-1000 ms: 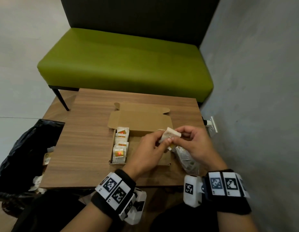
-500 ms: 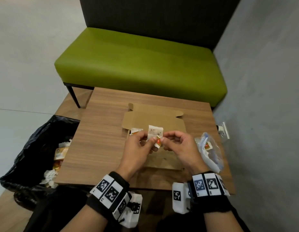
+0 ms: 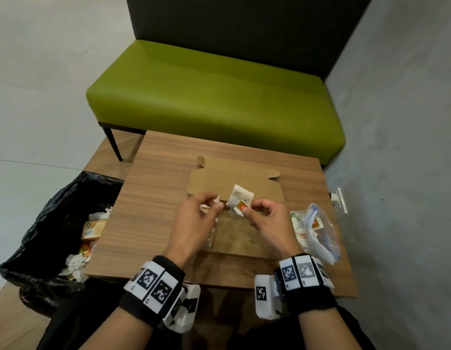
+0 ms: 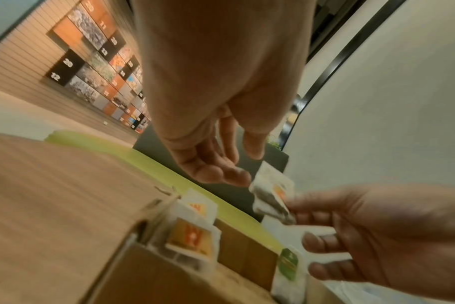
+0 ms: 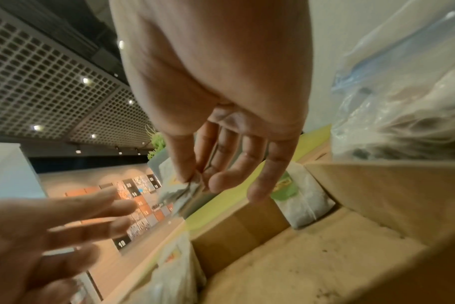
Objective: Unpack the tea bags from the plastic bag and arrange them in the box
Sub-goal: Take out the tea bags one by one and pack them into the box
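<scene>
1. Your wooden table (image 3: 156, 223) sits in the middle of the head view.
2. Past its far edge you have a green bench (image 3: 214, 97) with a dark backrest (image 3: 232, 26).
3. At the table's left you'll see a black bin bag (image 3: 42, 223) open, with wrappers and crumpled paper inside.
4. On the right wall sits a white socket (image 3: 341, 200).

The left hand (image 4: 216, 115) is hanging over the box (image 4: 153, 265) with fingers (image 4: 210, 170) loosely curled, apparently gripping nothing. Beyond the box, the right hand (image 4: 382, 236) is pinching a tea bag (image 4: 270, 197). More tea bags (image 4: 192, 232) are standing upright inside the box.
</scene>
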The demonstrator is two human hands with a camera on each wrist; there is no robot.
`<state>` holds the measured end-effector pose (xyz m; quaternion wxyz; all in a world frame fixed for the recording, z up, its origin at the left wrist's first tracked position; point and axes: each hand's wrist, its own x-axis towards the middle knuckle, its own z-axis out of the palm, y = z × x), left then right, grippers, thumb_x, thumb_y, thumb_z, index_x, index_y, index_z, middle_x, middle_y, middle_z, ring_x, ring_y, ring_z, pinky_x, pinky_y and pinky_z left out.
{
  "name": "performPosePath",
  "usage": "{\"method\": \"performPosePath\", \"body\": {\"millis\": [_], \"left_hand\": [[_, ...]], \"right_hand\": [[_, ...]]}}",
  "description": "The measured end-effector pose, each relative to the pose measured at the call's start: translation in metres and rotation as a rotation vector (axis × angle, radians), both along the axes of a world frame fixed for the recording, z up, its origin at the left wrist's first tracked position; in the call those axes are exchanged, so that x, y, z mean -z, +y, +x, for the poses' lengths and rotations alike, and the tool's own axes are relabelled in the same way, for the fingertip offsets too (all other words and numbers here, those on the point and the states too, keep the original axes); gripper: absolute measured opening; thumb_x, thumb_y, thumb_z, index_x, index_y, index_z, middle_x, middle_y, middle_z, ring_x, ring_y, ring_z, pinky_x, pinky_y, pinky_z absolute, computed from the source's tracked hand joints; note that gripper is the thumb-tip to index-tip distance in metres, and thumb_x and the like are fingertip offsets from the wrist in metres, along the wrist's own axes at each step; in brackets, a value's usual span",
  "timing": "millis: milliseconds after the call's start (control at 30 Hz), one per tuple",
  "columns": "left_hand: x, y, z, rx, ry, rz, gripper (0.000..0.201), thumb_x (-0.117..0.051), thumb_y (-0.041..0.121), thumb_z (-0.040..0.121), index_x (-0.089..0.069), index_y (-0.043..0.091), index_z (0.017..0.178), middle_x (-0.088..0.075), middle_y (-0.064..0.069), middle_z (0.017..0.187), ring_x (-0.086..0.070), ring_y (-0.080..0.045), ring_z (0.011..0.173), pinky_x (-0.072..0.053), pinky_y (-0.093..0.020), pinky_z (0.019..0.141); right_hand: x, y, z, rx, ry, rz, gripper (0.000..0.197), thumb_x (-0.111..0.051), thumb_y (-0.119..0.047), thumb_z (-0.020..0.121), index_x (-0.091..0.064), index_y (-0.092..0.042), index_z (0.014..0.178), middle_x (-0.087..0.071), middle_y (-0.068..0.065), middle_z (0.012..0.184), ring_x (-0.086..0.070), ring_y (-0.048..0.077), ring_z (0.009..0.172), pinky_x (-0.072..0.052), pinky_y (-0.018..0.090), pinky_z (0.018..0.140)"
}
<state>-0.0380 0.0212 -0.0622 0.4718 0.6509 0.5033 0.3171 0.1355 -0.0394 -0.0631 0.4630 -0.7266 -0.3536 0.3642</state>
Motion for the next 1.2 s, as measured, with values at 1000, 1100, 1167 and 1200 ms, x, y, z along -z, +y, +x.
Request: {"method": "performPosePath", "body": {"millis": [1000, 1100, 1167, 1200], "left_hand": [[0.009, 0.003, -0.035, 0.019, 0.548, 0.079, 0.019, -0.059, 0.025, 0.095, -0.07, 0.016, 0.108, -0.07, 0.005, 0.087, -0.062, -0.009, 0.074, -0.052, -0.025, 0.069], [-0.001, -0.004, -0.029, -0.009, 0.558, 0.107, 0.018, -0.058, 0.026, 0.095, -0.068, 0.018, 0.108, -0.063, 0.009, 0.082, -0.061, -0.009, 0.074, -0.054, -0.027, 0.068], [-0.011, -0.011, -0.02, -0.012, 0.539, 0.143, 0.021, -0.059, 0.028, 0.095, -0.066, 0.02, 0.113, -0.066, 0.009, 0.089, -0.063, -0.01, 0.079, -0.055, -0.031, 0.071], [-0.016, -0.017, -0.012, 0.012, 0.519, 0.17, 0.023, -0.059, 0.028, 0.094, -0.065, 0.02, 0.115, -0.068, 0.008, 0.094, -0.063, -0.01, 0.082, -0.053, -0.03, 0.072]], "right_hand": [[0.023, 0.026, -0.024, 0.094, -0.272, -0.34, 0.023, -0.077, -0.035, 0.085, -0.068, -0.018, 0.071, -0.07, 0.003, 0.057, -0.067, 0.015, 0.047, -0.062, 0.036, 0.055], [-0.008, 0.01, -0.017, 0.103, -0.169, -0.281, 0.022, -0.07, -0.033, 0.09, -0.068, -0.014, 0.079, -0.071, 0.006, 0.06, -0.064, 0.016, 0.043, -0.057, 0.032, 0.046], [-0.031, -0.006, -0.003, 0.134, -0.139, -0.202, 0.017, -0.068, -0.029, 0.092, -0.067, -0.014, 0.084, -0.072, 0.005, 0.066, -0.063, 0.015, 0.044, -0.052, 0.029, 0.042], [-0.042, -0.015, 0.007, 0.173, -0.166, -0.151, 0.014, -0.068, -0.027, 0.092, -0.068, -0.015, 0.085, -0.071, 0.003, 0.068, -0.062, 0.013, 0.045, -0.049, 0.028, 0.041]]}}
